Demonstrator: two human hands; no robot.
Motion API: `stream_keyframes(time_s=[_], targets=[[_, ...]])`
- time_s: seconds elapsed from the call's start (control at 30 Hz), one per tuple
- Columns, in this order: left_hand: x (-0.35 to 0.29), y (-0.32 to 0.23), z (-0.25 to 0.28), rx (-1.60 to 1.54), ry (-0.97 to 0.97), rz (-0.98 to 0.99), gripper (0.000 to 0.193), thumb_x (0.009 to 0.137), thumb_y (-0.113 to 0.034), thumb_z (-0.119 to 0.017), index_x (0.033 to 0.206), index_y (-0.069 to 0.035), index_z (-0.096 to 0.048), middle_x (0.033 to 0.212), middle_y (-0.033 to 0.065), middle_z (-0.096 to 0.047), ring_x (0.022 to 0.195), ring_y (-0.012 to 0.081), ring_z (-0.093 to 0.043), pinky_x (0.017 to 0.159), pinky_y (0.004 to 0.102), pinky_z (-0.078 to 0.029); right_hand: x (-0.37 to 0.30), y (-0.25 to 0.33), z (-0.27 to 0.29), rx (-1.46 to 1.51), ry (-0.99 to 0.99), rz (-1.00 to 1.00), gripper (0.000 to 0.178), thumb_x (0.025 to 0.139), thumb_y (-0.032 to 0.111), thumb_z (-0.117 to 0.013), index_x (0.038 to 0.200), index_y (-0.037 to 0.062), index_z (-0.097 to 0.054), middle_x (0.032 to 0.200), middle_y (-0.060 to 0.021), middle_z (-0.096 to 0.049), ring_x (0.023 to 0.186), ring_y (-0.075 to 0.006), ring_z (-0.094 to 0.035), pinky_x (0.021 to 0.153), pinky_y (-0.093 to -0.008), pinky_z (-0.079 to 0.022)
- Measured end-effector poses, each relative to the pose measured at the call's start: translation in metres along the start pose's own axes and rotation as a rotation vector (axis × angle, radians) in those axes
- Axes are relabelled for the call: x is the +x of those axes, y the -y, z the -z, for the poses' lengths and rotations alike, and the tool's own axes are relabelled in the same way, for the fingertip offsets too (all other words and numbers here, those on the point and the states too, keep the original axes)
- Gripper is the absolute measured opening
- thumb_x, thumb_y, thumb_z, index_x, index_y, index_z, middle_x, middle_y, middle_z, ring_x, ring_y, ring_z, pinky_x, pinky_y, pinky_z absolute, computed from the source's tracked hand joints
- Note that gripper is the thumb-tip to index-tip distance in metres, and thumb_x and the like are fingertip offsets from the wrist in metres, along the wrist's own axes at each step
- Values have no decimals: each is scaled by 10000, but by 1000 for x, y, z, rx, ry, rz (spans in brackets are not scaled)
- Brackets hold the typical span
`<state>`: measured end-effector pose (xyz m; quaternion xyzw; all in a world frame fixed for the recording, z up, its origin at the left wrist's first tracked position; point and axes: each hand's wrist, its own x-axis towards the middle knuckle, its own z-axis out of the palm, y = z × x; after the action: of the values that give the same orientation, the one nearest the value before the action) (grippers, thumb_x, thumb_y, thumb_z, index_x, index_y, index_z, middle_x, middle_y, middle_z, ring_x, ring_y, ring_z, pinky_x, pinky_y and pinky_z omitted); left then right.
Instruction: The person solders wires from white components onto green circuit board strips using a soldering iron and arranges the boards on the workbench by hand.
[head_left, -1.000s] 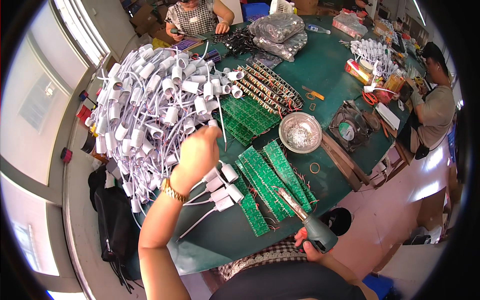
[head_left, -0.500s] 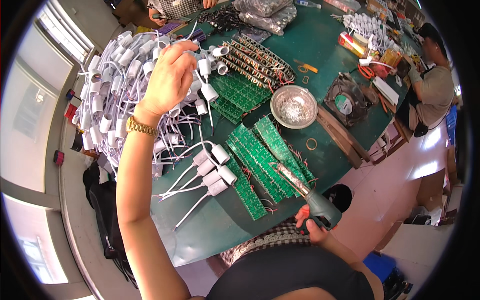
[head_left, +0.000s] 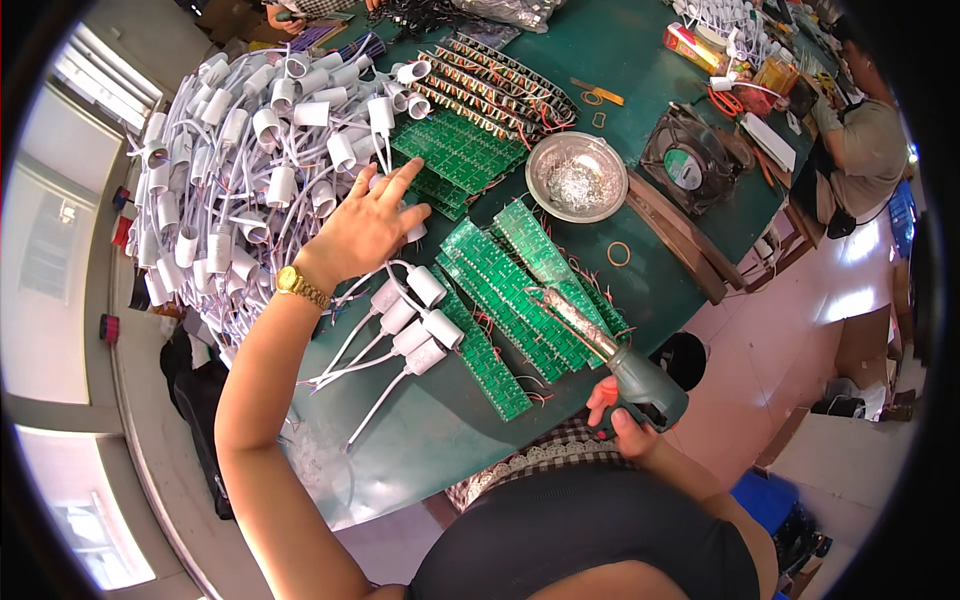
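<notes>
My left hand (head_left: 368, 228), with a gold watch at the wrist, reaches over the right edge of a heap of white cylindrical lamp holders with cables (head_left: 265, 125). Its fingers are spread apart, and a white lamp holder shows partly beneath the fingertips. My right hand (head_left: 625, 420) grips a dark green soldering gun (head_left: 645, 385) by its handle. The metal tip points up and left over strips of green circuit board (head_left: 510, 290). Several white lamp holders (head_left: 410, 325) lie in a row left of the boards, their cables trailing down-left.
A metal bowl (head_left: 540, 190) with silvery bits stands beyond the boards. More green boards (head_left: 465, 150) and a stack of wired strips (head_left: 490, 85) lie behind. To the right are brown bars (head_left: 690, 245) and a fan (head_left: 690, 160). Another person (head_left: 865, 140) sits at the far right.
My left hand has come down from above the heap toward its near right edge, its fingers spreading. The soldering gun stays nearly in place. The whole view has shifted slightly.
</notes>
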<state>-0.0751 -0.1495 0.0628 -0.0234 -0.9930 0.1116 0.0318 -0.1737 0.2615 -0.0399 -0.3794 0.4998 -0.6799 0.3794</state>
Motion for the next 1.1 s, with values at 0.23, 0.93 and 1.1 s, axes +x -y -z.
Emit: stream_keyframes(time_s=[0.23, 0.93, 1.1], targets=[[-26, -5, -1, 98, -55, -23, 369, 836, -68, -503, 1185, -183, -538, 1048, 92, -507, 975, 241, -553, 938, 399, -419, 20, 11, -9, 91, -95, -4, 400, 929, 307, -537, 1189, 14, -456, 926, -171, -584, 680, -173, -582, 648, -311, -485], [-78, -177, -3, -426, -410, 327, 413, 641, 17, -754, 1022, -67, -619, 1019, 109, -586, 788, 257, -576, 713, 379, -428, 16, 4, 7, -14, 213, -44, 478, 924, 393, -595, 1302, 126, -480, 1005, -151, -581, 751, -163, -583, 689, -316, -501], [-77, -189, -12, -632, -492, 436, 332, 650, 38, -721, 957, -42, -624, 1006, 144, -550, 763, 288, -585, 647, 363, -498, 12, 3, -3, -58, 112, -11, 475, 931, 383, -588, 1301, 116, -454, 1000, -158, -576, 734, -176, -577, 674, -325, -501]])
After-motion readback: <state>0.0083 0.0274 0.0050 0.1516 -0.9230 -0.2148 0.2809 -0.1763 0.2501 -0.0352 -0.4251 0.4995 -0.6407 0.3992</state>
